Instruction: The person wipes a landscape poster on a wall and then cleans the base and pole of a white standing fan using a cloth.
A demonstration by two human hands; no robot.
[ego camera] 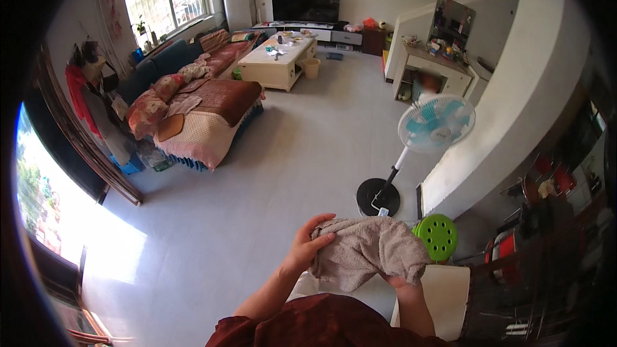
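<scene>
A crumpled grey-beige terry towel [368, 250] is stretched between my two hands, in front of a dark red garment. My left hand [311, 241] grips the towel's left end, with the thumb on top and the fingers behind it. Under the towel's right end is my right hand [397, 282]; the cloth covers most of it, and its fingers are hidden. Just beyond the towel on the right is a green round stool top with holes [437, 237]. A pale cream board or tabletop [446, 294] lies beside my right forearm.
A standing fan [436, 123] with a black round base [378, 197] stands ahead, near a white wall edge [448, 188]. A covered sofa bed [207, 120] is at the left, a low table [270, 65] and a waste bin [311, 68] farther off. A glass door is at far left.
</scene>
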